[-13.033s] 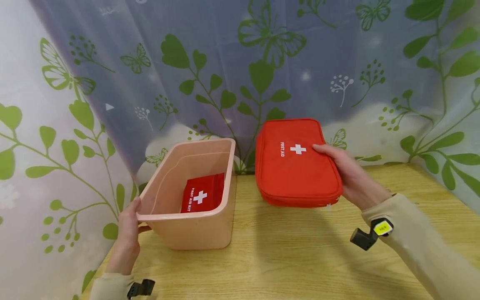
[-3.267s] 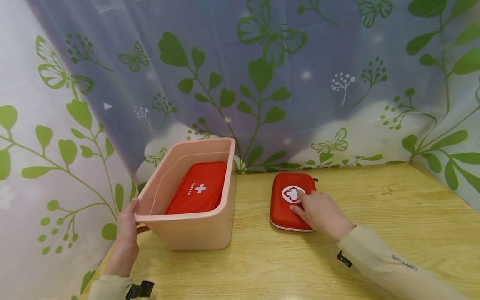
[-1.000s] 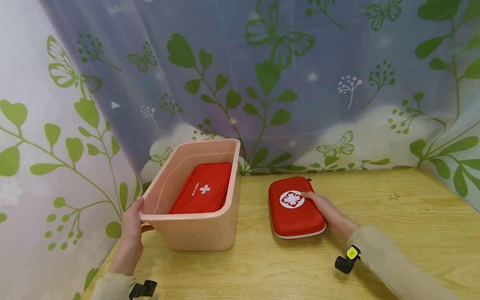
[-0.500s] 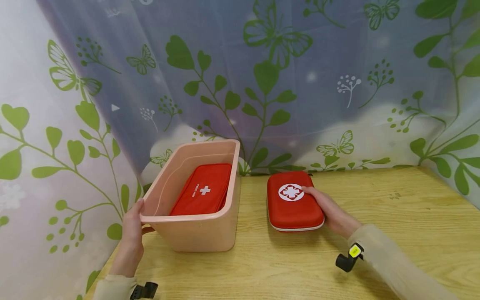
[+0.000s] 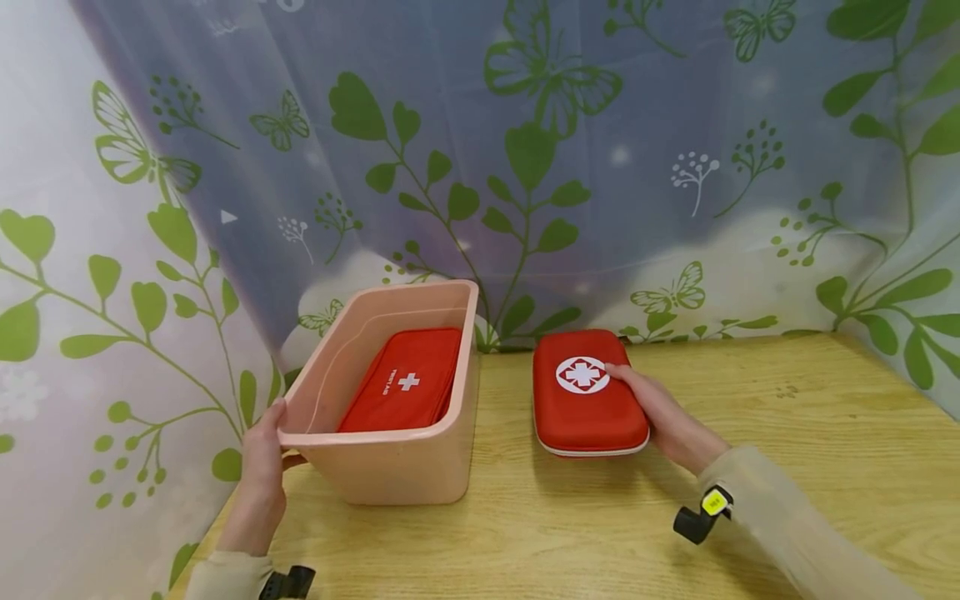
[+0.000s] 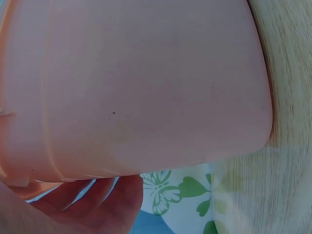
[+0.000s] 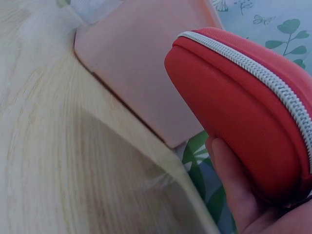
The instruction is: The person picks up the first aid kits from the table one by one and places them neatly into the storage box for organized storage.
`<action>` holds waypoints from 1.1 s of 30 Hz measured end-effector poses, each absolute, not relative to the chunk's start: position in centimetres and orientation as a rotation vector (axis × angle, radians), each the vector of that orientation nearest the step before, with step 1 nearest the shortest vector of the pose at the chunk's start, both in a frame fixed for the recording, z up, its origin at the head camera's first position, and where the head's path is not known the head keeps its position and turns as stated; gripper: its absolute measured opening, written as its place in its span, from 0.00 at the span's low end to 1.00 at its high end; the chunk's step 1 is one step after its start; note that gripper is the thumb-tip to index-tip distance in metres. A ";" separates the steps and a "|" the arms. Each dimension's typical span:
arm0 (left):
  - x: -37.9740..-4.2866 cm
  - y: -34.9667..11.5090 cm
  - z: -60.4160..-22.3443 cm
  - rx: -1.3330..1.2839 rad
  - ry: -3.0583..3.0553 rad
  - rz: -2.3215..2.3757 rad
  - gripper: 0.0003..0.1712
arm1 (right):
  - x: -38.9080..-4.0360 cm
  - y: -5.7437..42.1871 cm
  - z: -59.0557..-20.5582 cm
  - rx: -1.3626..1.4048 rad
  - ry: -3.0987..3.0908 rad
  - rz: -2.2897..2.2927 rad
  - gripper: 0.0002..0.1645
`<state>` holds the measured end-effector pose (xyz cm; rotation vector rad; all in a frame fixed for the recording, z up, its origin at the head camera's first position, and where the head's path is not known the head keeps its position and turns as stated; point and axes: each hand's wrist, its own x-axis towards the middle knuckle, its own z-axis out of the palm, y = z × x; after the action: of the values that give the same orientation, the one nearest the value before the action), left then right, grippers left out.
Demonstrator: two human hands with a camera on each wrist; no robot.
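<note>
My right hand [image 5: 678, 429] grips a red zippered first-aid case [image 5: 581, 417] by its right side, thumb on top beside the white cross emblem. The case hangs a little above the table; in the right wrist view its white zipper [image 7: 253, 68] and underside show, with fingers beneath. My left hand [image 5: 261, 471] holds the left front corner of a pink plastic bin [image 5: 390, 467] at its rim. Inside the bin lies a flat red first-aid pouch [image 5: 405, 379] with a white cross. In the left wrist view, fingers [image 6: 122, 200] rest against the bin's outer wall.
The bin and case stand over a light wooden table [image 5: 525, 542]. Behind and to the left hangs a curtain [image 5: 420, 167] printed with leaves and butterflies. A gap of table separates the bin from the case.
Earlier the right hand held a larger red bag; later it reached the case on the table. Since then the case has risen and moved slightly away. The left hand has kept its hold on the bin.
</note>
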<state>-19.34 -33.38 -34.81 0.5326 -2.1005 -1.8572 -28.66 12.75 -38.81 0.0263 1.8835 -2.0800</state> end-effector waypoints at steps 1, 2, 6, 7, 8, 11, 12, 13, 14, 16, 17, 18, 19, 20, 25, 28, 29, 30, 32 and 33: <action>-19.4 -33.4 -34.8 0.534 -2.100 -1.858 0.37 | -28.6 12.7 -38.6 0.026 1.881 -2.087 0.43; -19.4 -33.3 -34.8 0.536 -2.098 -1.861 0.37 | -28.6 12.7 -38.4 0.018 1.875 -2.092 0.43; -19.4 -33.3 -34.7 0.531 -2.089 -1.875 0.37 | -28.3 12.6 -37.5 -0.026 1.870 -2.102 0.43; -19.5 -33.3 -34.7 0.529 -2.088 -1.880 0.37 | -28.2 12.6 -37.2 -0.038 1.871 -2.103 0.43; -19.5 -33.4 -34.7 0.529 -2.088 -1.882 0.37 | -28.1 12.6 -37.0 -0.049 1.869 -2.104 0.43; -19.4 -33.4 -34.8 0.529 -2.093 -1.880 0.37 | -27.8 12.5 -36.4 -0.067 1.857 -2.118 0.43; -19.4 -33.5 -34.8 0.529 -2.095 -1.880 0.37 | -27.7 12.6 -36.2 -0.073 1.856 -2.123 0.43; -19.4 -33.5 -34.8 0.527 -2.096 -1.881 0.37 | -27.6 12.5 -36.0 -0.076 1.854 -2.129 0.43; -19.4 -33.5 -34.8 0.524 -2.097 -1.882 0.37 | -27.5 12.5 -35.8 -0.077 1.850 -2.136 0.43; -19.5 -33.5 -34.8 0.515 -2.102 -1.885 0.37 | -27.4 12.5 -35.5 -0.074 1.842 -2.156 0.43; -19.5 -33.6 -34.8 0.511 -2.102 -1.888 0.37 | -27.3 12.5 -35.4 -0.075 1.839 -2.165 0.43; -19.5 -33.6 -34.8 0.506 -2.103 -1.888 0.37 | -27.2 12.5 -35.2 -0.074 1.837 -2.172 0.42; -19.5 -33.6 -34.9 0.502 -2.105 -1.887 0.37 | -27.2 12.5 -35.1 -0.071 1.836 -2.176 0.42; -19.5 -33.6 -34.9 0.499 -2.108 -1.886 0.37 | -27.1 12.6 -34.9 -0.069 1.836 -2.178 0.42; -19.5 -33.6 -34.9 0.487 -2.103 -1.887 0.37 | -26.9 12.7 -34.1 -0.101 1.847 -2.170 0.44; -19.5 -33.6 -34.9 0.483 -2.101 -1.892 0.37 | -26.8 12.8 -33.5 -0.122 1.842 -2.177 0.43; -19.5 -33.6 -34.9 0.481 -2.103 -1.892 0.37 | -26.8 12.7 -33.2 -0.121 1.842 -2.182 0.43; -19.5 -33.7 -34.9 0.477 -2.105 -1.896 0.37 | -26.7 12.7 -33.0 -0.121 1.839 -2.188 0.42; -19.5 -33.7 -34.9 0.467 -2.111 -1.900 0.37 | -26.7 12.7 -32.5 -0.126 1.841 -2.195 0.41; -19.5 -33.7 -34.9 0.471 -2.114 -1.900 0.37 | -26.7 12.7 -32.3 -0.131 1.844 -2.197 0.41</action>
<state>-19.54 -33.68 -34.89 0.4705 -2.1138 -1.9002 -26.68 12.69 -32.34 -0.1308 1.8444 -2.1968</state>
